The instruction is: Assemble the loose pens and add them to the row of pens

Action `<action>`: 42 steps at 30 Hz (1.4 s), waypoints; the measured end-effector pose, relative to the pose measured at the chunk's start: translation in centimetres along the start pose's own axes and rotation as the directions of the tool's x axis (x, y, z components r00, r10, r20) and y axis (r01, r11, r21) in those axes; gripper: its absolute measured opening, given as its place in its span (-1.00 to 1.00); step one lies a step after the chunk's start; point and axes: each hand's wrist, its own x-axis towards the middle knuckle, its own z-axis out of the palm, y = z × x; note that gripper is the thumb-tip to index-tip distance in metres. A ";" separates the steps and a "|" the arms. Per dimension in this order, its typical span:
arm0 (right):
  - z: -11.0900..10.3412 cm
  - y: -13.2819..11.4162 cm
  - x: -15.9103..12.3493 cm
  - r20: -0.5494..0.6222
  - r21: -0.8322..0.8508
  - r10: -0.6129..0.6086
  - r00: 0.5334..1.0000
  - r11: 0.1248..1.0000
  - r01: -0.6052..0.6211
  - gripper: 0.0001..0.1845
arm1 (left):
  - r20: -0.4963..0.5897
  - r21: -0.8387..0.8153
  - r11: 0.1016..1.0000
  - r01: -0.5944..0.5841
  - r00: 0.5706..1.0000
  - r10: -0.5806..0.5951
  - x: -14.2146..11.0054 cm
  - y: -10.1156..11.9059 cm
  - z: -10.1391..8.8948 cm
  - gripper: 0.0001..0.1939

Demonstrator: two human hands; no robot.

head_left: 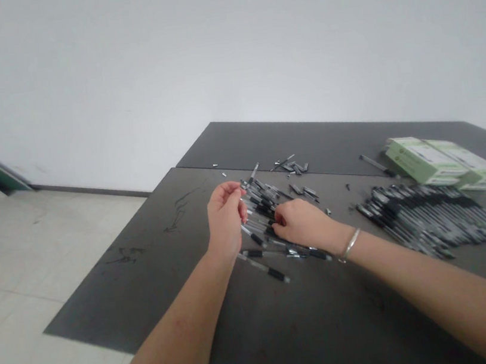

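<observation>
My left hand point(226, 214) is at the left edge of a loose pile of pens point(263, 222), its thumb and fingers pinched together. What it grips, if anything, is too small to make out. Reaching into the pile from the right, my right hand point(305, 224) has curled fingers among the pens; whatever lies between them is hidden. The pens have clear barrels and black grips. One pen point(264, 267) lies apart at the pile's near side. Black pen caps point(296, 168) and small parts are scattered behind the pile.
The dark table point(157, 278) stands against a white wall. To the right, many pens lie side by side in a neat row point(438, 218). Behind them are green-and-white boxes point(436, 161), with a single pen point(376, 164) beside them. Tiled floor point(53, 245) shows at the left.
</observation>
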 end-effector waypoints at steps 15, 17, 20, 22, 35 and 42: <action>-1.6 1.2 -2.3 -0.064 0.725 0.072 0.995 0.689 -0.003 -0.76 | 0.318 0.146 0.975 0.167 0.925 -0.206 -1.3 -1.2 0.6 -0.76; -1.9 2.2 -2.6 -0.089 0.737 0.109 0.990 0.675 -0.008 -0.72 | 0.300 0.101 0.979 0.179 0.933 -0.201 -1.3 -1.0 0.6 -0.79; -2.4 4.4 -3.2 -0.156 0.705 0.239 0.958 0.706 -0.061 -0.73 | 0.278 0.042 0.975 0.219 0.935 -0.222 -1.1 -0.8 0.6 -0.79; -2.5 5.7 -3.6 -0.162 0.605 0.257 0.953 0.788 -0.110 -0.76 | 0.285 0.023 0.969 0.245 0.928 -0.241 -1.1 -0.7 0.6 -0.76; -0.5 6.8 -4.5 -0.059 0.104 0.142 0.988 0.985 -0.135 -0.81 | 0.302 0.043 0.962 0.270 0.914 -0.270 -1.3 -0.4 0.7 -0.73; -0.1 6.6 -3.9 -0.057 0.010 0.183 0.981 0.983 -0.183 -0.79 | 0.342 0.083 0.955 0.284 0.892 -0.296 -1.3 -0.7 0.6 -0.71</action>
